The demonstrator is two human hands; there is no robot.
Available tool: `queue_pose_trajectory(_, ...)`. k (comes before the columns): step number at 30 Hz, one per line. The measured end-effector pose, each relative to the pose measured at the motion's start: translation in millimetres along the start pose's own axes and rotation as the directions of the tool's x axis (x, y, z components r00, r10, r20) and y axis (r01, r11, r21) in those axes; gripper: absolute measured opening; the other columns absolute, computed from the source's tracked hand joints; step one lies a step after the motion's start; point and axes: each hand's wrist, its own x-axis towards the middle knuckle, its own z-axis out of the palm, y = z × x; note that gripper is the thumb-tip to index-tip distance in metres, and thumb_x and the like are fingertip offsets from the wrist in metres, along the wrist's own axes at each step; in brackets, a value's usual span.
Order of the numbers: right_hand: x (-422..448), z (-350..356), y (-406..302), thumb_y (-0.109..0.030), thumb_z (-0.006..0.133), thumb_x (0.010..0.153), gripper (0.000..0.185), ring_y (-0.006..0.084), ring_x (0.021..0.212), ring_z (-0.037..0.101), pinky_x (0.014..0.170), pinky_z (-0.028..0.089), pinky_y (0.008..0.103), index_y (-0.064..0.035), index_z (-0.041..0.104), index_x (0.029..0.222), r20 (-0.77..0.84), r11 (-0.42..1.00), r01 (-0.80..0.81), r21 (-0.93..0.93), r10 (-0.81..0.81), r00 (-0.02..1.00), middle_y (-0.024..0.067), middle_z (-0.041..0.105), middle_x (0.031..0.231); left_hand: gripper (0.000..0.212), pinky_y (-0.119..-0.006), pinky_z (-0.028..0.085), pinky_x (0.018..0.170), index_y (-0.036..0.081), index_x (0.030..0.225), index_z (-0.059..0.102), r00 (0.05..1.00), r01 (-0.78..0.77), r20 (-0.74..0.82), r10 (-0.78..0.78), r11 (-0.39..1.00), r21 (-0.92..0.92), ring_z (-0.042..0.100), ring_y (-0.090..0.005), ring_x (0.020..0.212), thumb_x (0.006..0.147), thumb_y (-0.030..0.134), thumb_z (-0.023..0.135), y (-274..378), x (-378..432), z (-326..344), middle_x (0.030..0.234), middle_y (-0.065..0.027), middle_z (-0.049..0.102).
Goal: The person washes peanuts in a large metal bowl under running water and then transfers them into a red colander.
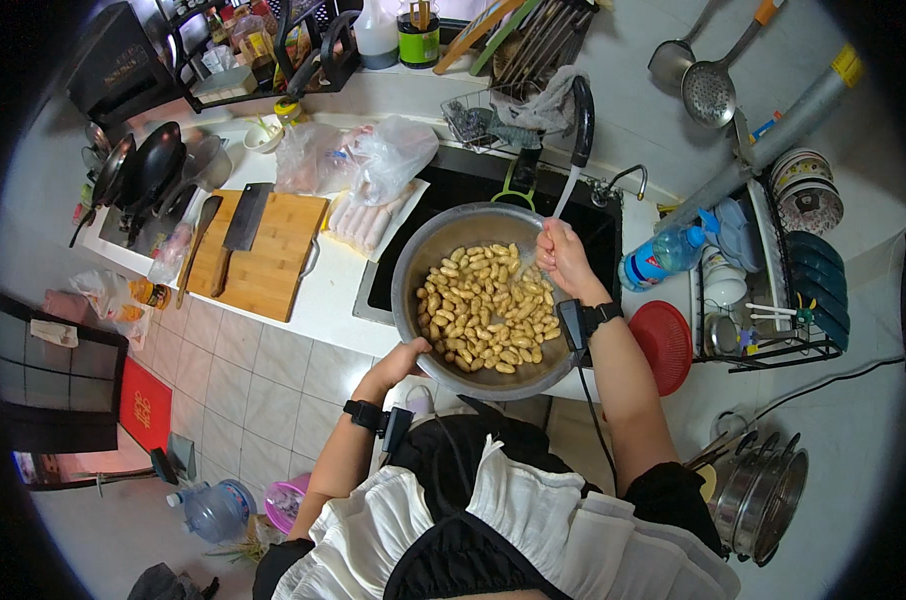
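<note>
A large metal basin [406, 255] is tilted over the sink and the counter's front edge, with many unshelled peanuts [490, 307] spread over its bottom. My left hand [400, 364] grips the basin's rim at the lower left. My right hand [565, 255] is at the upper right part of the basin, fingers curled; whether it holds the rim or something small cannot be told. Water runs from the black-ended faucet [583, 124] down just behind that hand. The dark sink [453, 180] shows behind the basin.
Left of the basin, a cleaver [247, 217] lies on a bamboo cutting board [284, 255], near plastic bags [393, 157] and packaged sausage-like food [370, 221]. A red plastic basket [659, 345], a blue-labelled bottle [663, 257] and a dish rack [768, 352] stand at the right.
</note>
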Motion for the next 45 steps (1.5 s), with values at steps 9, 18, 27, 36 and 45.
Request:
queue_pose_trajectory(9,3.7,15.5,7.2,-0.016,0.035,0.088,0.009,0.0082,0.044,0.029,0.041,0.025,0.0222,-0.0077,0.035,0.091,-0.135,0.994,-0.031,-0.103,0.017,0.991,0.0008,0.035,0.062,0.045,-0.036,0.047,0.069,-0.005,0.106,0.044,1.000,-0.016,-0.022,0.015,1.000,-0.012,0.053,-0.0255,0.084,0.075,0.027,0.038,-2.0,0.5,1.0,0.097,-0.0155,0.053)
queue_pose_trajectory(18,-3.3,15.1,12.9,-0.023,0.036,0.088,0.010,0.0061,0.041,0.025,0.037,0.022,0.0196,-0.0129,0.035,0.084,-0.080,0.961,-0.046,-0.274,0.025,0.996,-0.0018,0.032,0.057,0.046,-0.036,0.046,0.071,-0.004,0.107,0.044,0.999,-0.016,-0.031,0.017,1.000,0.017,0.051,-0.0257,0.088,0.075,0.028,0.039,-1.9,-0.2,1.3,0.101,-0.0149,0.052)
queue_pose_trajectory(27,-4.0,14.6,7.3,-0.032,0.030,0.089,0.024,0.0071,0.039,0.026,0.037,0.024,0.0211,-0.0107,0.036,0.079,-0.132,0.962,-0.090,-0.260,0.057,0.990,-0.0035,0.027,0.048,0.045,-0.036,0.046,0.073,-0.004,0.106,0.045,0.999,-0.039,-0.033,0.039,0.999,0.012,0.051,-0.0257,0.088,0.075,0.028,0.039,-4.1,1.0,1.6,0.101,-0.0151,0.051)
queue_pose_trajectory(36,-3.3,19.1,8.0,-0.025,0.032,0.089,0.015,0.0096,0.048,0.030,0.044,0.027,0.0230,-0.0099,0.033,0.087,-0.096,0.992,-0.057,-0.111,0.047,0.994,-0.0001,0.032,0.061,0.043,-0.036,0.046,0.072,-0.004,0.104,0.045,0.999,-0.027,-0.025,0.027,0.999,-0.017,0.051,-0.0256,0.087,0.075,0.028,0.040,-6.0,1.7,2.0,0.099,-0.0155,0.052)
queue_pose_trajectory(45,0.1,7.1,6.2,-0.019,0.035,0.088,0.014,0.0106,0.054,0.036,0.048,0.030,0.0236,-0.0067,0.040,0.087,-0.068,0.995,0.016,-0.094,-0.022,0.997,0.0010,0.038,0.068,0.044,-0.036,0.046,0.070,-0.005,0.104,0.045,0.999,-0.031,-0.016,0.031,0.999,-0.007,0.051,-0.0255,0.086,0.075,0.028,0.039,-3.7,0.3,2.6,0.098,-0.0160,0.052)
